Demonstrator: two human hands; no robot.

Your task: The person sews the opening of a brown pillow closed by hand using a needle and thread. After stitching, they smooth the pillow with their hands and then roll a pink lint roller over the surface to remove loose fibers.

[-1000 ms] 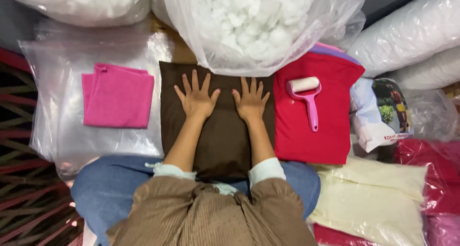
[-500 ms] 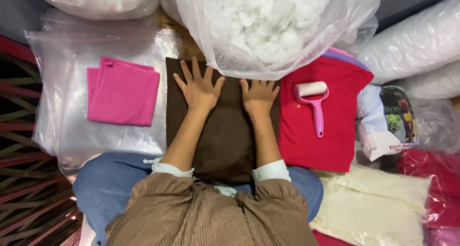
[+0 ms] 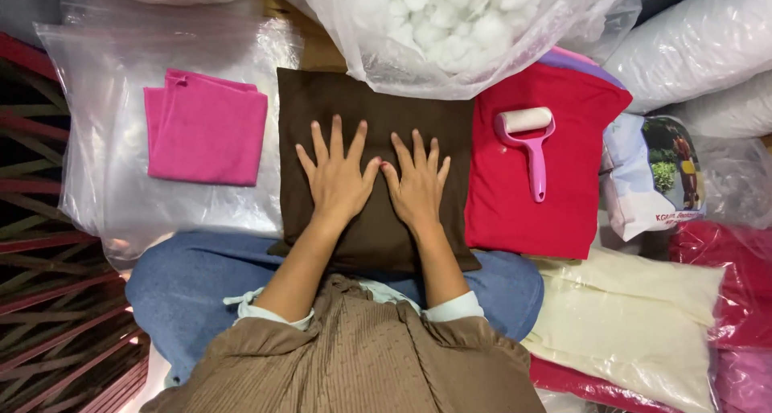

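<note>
Both hands lie flat and spread, palms down, side by side on a dark brown cushion (image 3: 374,123): the left hand (image 3: 338,180) and the right hand (image 3: 418,189) grip nothing, fingers fanned, thumbs nearly touching. The cushion rests on the person's lap, its far edge tucked under a clear plastic bag of white fibre stuffing (image 3: 458,23). It looks soft and light, likely to give under the palms and flop if lifted by one corner; taking it by two opposite edges would seem the surest hold. To the left, a folded pink cloth (image 3: 205,127) lies on a flat clear plastic bag (image 3: 104,196). To the right, touching the cushion's edge, lies a red fabric cover (image 3: 555,180) with a pink lint roller (image 3: 529,143) on top, handle pointing toward the person. Beyond that sits a white packet with a colourful printed picture (image 3: 651,180), crumpled at its edges. Below it a cream-coloured pillow in clear wrap (image 3: 635,316) lies over red wrapped bundles (image 3: 728,292), and pale wrapped pillows (image 3: 708,43) are stacked at the upper right.
</note>
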